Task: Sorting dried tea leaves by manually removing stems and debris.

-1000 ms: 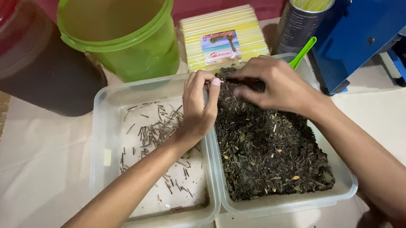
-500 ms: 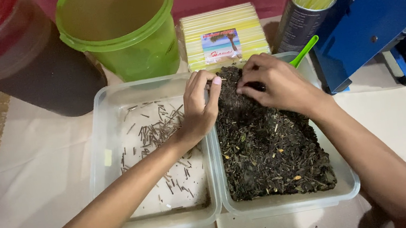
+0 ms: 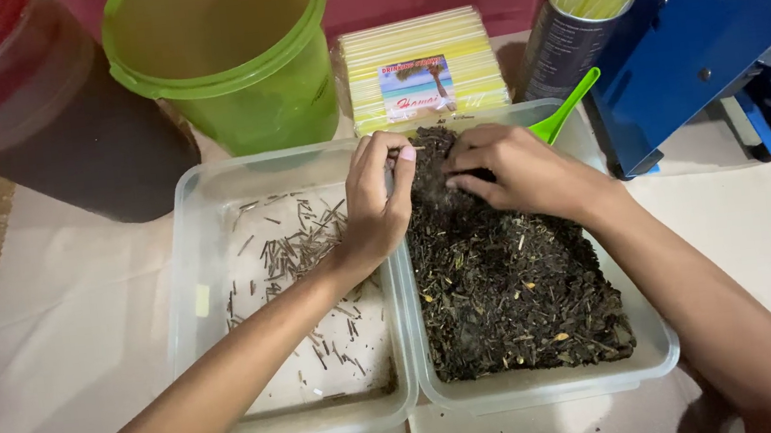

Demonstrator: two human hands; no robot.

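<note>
At far left stands a dark jar (image 3: pixel 32 120) with a red lid, and next to it a green bucket (image 3: pixel 235 60). In front of them lies the left tub (image 3: pixel 191 227), clear plastic, with thin stems (image 3: pixel 298 249) scattered over its pale floor. The left hand (image 3: pixel 375 203) comes up over this tub and rests across the shared rims; its fingers are curled, and thumb and forefinger pinch what looks like one thin stem at the tips. Just beyond the hands lies a pack of yellow straws (image 3: pixel 418 70). The right tub (image 3: pixel 653 351) touches the left one and holds a heap of dark dried leaves (image 3: pixel 509 299). The right hand (image 3: pixel 514 169) lies on the far end of the heap, fingers bent down into the leaves and drawn together; whether it has hold of anything I cannot tell. A green scoop (image 3: pixel 565 112) pokes out behind it. Further right stand a can of straws (image 3: pixel 576 29) and a blue machine (image 3: pixel 719 29).
</note>
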